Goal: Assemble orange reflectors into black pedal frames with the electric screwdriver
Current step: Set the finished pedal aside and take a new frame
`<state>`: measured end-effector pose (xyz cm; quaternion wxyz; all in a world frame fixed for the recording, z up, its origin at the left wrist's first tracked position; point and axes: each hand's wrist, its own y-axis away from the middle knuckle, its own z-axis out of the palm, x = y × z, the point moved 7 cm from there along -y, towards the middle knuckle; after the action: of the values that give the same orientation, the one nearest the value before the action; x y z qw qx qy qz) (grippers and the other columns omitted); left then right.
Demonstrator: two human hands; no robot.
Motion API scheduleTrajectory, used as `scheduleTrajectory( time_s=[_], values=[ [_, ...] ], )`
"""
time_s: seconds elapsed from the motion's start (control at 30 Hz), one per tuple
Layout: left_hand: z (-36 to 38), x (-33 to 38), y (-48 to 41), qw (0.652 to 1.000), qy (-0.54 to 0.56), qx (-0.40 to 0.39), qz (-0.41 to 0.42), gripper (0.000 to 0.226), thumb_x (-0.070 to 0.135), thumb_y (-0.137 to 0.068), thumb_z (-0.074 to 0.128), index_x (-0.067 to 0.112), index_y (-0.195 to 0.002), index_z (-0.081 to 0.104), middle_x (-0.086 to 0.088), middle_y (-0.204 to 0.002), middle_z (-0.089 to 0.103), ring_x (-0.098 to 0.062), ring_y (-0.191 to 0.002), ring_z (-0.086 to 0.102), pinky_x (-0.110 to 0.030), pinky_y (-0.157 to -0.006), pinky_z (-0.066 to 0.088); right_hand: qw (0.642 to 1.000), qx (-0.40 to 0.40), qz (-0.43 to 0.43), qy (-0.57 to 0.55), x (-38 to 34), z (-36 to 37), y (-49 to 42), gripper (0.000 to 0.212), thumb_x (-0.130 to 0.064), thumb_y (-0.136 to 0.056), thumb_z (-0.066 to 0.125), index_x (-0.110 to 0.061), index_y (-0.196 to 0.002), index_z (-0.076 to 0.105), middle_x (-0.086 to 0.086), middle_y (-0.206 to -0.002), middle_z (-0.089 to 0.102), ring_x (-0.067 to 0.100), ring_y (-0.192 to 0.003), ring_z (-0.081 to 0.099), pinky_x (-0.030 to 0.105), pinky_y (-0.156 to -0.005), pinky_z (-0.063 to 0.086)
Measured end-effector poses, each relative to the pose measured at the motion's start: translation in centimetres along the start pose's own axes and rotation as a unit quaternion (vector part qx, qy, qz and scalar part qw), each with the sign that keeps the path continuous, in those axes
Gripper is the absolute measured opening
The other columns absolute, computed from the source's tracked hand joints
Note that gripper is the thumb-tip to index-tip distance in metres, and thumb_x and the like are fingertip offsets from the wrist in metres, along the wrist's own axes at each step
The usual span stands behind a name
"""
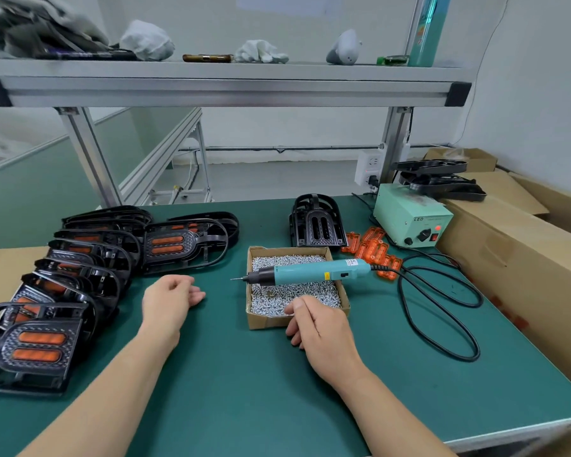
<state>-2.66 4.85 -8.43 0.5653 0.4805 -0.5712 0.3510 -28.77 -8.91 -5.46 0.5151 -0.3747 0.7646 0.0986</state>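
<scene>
Left hand (170,298) rests loosely curled, empty, mid-worktop. Right hand (314,328) curls at screw box (264,319) near rim; pinch contents not discernible. Electric screwdriver (310,271) lies across box, orange reflectors (373,247) just behind.

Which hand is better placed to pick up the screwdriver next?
Right. The right hand is at the screw box, with the screwdriver lying across it; the left hand rests farther off on the mat.
</scene>
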Motion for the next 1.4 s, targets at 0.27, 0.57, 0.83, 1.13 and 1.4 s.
scheduleTrajectory(
  time_s=[0.27,0.57,0.83,1.13,1.4],
  values=[
    [0.1,0.5,5.1,0.987,-0.102,0.027,0.118,0.029,0.002,-0.093,0.047,0.025,-0.085,0.064,0.001,-0.074,0.070,-0.005,-0.059,0.068,-0.025,-0.067,0.051,1.000,0.002,0.006,-0.010,-0.1,-0.3,-0.1,0.032,-0.031,-0.104,0.042,-0.023,-0.084,0.065,-0.005,-0.071,0.069,0.011,-0.060,0.066,0.033,-0.066,0.056],
    [0.2,0.7,6.4,0.983,-0.131,0.023,0.126,0.031,0.005,-0.094,0.047,0.030,-0.083,0.060,0.003,-0.075,0.068,-0.006,-0.064,0.067,-0.030,-0.067,0.053,0.996,0.047,0.022,-0.068,0.1,-1.1,0.3,0.032,-0.020,-0.105,0.048,-0.025,-0.083,0.069,0.000,-0.069,0.070,0.015,-0.057,0.066,0.022,-0.053,0.047],
    [0.2,1.1,6.8,0.982,-0.137,0.013,0.127,0.030,0.005,-0.094,0.046,0.029,-0.082,0.059,0.004,-0.076,0.067,-0.009,-0.069,0.068,-0.029,-0.069,0.051,0.984,0.113,-0.009,-0.139,-1.4,-3.0,-0.5,0.033,-0.014,-0.105,0.049,-0.020,-0.082,0.071,0.006,-0.068,0.070,0.015,-0.056,0.064,0.023,-0.051,0.047],
    [0.4,0.9,6.8,0.985,-0.128,0.000,0.113,0.029,0.005,-0.094,0.046,0.028,-0.082,0.061,0.001,-0.075,0.068,-0.009,-0.067,0.068,-0.010,-0.052,0.041,0.974,0.221,-0.040,0.019,-3.9,-9.5,-8.3,0.009,-0.013,-0.097,0.059,-0.018,-0.099,0.066,-0.007,-0.085,0.068,0.010,-0.080,0.066,0.033,-0.081,0.055],
    [0.3,0.7,6.6,0.984,-0.141,0.000,0.110,0.030,0.007,-0.093,0.047,0.030,-0.081,0.060,0.003,-0.075,0.067,-0.016,-0.068,0.068,-0.019,-0.055,0.043,0.954,0.074,0.185,0.226,2.8,-10.8,-15.6,0.042,-0.019,-0.093,0.060,-0.006,-0.132,0.053,0.012,-0.127,0.059,0.032,-0.114,0.058,0.036,-0.090,0.046]
  ],
)
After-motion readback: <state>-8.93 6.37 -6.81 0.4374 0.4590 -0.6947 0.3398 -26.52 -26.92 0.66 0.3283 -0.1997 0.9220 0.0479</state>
